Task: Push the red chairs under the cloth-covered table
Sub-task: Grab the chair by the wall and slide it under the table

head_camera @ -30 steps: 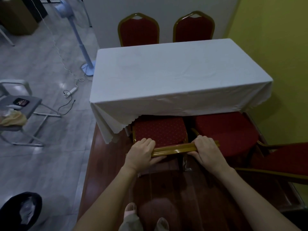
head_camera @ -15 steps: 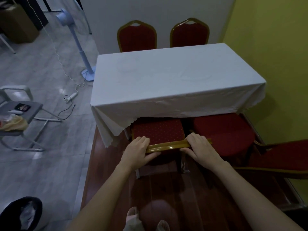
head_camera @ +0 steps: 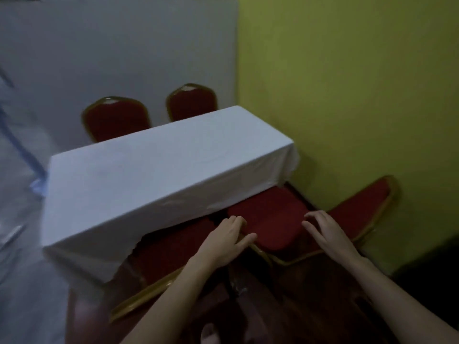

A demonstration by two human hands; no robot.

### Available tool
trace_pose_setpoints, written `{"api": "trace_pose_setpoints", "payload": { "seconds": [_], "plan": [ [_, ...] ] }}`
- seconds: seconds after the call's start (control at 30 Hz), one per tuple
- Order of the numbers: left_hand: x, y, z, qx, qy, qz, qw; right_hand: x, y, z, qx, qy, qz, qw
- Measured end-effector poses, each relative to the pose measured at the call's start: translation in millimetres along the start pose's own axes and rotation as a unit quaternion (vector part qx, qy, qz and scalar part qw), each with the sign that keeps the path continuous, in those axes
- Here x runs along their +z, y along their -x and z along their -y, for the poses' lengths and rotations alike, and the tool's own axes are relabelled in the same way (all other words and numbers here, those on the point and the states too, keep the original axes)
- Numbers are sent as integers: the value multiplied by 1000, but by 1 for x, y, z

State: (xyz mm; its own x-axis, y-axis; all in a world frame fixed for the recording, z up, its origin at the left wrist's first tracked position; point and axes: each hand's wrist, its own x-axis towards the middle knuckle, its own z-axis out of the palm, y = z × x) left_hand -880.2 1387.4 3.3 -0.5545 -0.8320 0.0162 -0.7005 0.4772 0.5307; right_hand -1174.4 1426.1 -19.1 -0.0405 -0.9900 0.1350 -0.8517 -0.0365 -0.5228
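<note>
Blurring hides contact: both hands (head_camera: 227, 240) (head_camera: 327, 232) open, perhaps touching red chair (head_camera: 270, 217).

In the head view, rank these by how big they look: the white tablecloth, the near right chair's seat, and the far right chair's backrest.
1. White tablecloth.
2. Near right chair's seat, though it's closer to the camera, which inflates it.
3. Far right chair's backrest, farthest away and partly hidden behind the table.
</note>
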Motion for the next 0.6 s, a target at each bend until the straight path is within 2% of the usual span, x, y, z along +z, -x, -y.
{"api": "trace_pose_setpoints", "payload": {
  "seconds": [0.27, 0.4, 0.47, 0.6],
  "plan": [
    [58, -132, -74, 148, -3, 99, 984, -106, 10, -81, 112, 95, -68, 987],
    [69, -184, -105, 190, 17, 117, 975, -139, 5, -99, 159, 144, -57, 975],
    [79, -208, -118, 210, 28, 126, 969, -148, 2, -107, 193, 135, -62, 970],
    [113, -236, -131, 203, 80, 149, 964, -150, -2, -119, 245, 44, -121, 961]
  ]
}}
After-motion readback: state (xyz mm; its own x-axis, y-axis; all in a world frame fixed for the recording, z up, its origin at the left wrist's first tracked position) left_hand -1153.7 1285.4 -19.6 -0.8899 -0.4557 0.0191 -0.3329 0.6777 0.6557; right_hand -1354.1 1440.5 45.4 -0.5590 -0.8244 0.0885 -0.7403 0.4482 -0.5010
